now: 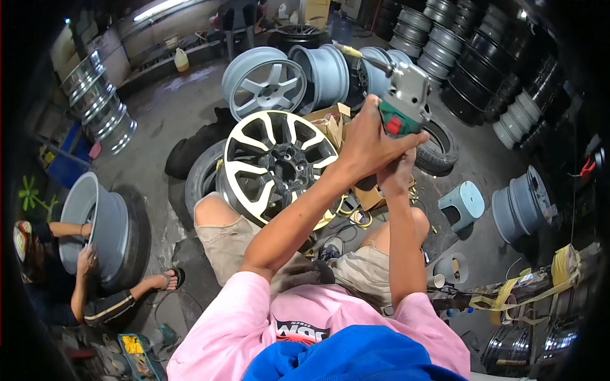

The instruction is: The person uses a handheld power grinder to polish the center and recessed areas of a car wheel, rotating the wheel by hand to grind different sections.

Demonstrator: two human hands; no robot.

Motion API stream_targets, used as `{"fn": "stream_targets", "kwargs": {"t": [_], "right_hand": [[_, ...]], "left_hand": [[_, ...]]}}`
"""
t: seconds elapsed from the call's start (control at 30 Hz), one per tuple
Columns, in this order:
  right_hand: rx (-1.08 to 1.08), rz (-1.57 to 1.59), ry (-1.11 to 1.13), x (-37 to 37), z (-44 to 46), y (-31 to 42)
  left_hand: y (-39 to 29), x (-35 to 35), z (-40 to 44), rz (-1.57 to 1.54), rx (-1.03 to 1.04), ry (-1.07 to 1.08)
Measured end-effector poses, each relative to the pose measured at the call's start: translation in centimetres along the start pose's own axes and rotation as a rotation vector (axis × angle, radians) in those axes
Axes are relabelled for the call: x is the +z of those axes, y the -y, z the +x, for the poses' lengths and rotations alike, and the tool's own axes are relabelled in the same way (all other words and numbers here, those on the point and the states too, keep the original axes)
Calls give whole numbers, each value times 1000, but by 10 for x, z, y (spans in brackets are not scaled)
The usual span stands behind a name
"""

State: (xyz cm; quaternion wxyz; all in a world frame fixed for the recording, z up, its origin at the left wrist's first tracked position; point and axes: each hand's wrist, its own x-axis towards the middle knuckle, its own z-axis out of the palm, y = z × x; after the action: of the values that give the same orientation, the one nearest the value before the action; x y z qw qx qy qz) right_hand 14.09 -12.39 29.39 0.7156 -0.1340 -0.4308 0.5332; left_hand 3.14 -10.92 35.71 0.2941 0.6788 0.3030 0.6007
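Both my hands hold an angle grinder [406,98] up in front of me, with a silver head, a green body and a red switch. My left hand [372,143] wraps around the body near the switch. Just below it, my right hand [399,170] grips the lower body, its fingers partly hidden. A thin rod with a yellowish end [347,51] sticks out from the grinder's head toward the left. Below and left of the grinder, a black alloy wheel [283,165] with pale yellow spoke faces leans between my knees, beside a tire [204,174].
Grey wheels [270,86] stand behind, with stacked rims [416,32] at the back right. A cardboard box [372,198] sits by the black wheel. A light blue stool [462,206] is to the right. At left, another person's hands [87,257] touch a grey rim [108,235].
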Motion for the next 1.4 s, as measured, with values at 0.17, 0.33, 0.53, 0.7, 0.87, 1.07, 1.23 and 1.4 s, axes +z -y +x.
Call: {"fn": "stream_targets", "kwargs": {"t": [0.17,0.33,0.53,0.7,0.87,1.07,1.23,1.4], "right_hand": [[52,-439,-89,-59,-33,-11],[190,-340,-217,-42,-55,-17],[253,-491,-172,-39,-80,-45],[229,-658,-127,-37,-95,-69],[143,-864,-102,-41,-105,-87],[168,-1066,-152,-44,-120,-90],[314,-983,-156,-48,-130,-95],[460,-1124,-101,-64,-115,-104]], "left_hand": [[30,-18,-27,-353,-297,434],[73,-10,-55,-420,-322,373],[100,-28,-92,-558,-491,374],[111,-40,-116,-633,-501,306],[116,-27,-138,-553,-501,117],[131,-15,-151,-604,-587,67],[159,-13,-157,-617,-818,152],[178,-15,-166,-615,-797,150]]}}
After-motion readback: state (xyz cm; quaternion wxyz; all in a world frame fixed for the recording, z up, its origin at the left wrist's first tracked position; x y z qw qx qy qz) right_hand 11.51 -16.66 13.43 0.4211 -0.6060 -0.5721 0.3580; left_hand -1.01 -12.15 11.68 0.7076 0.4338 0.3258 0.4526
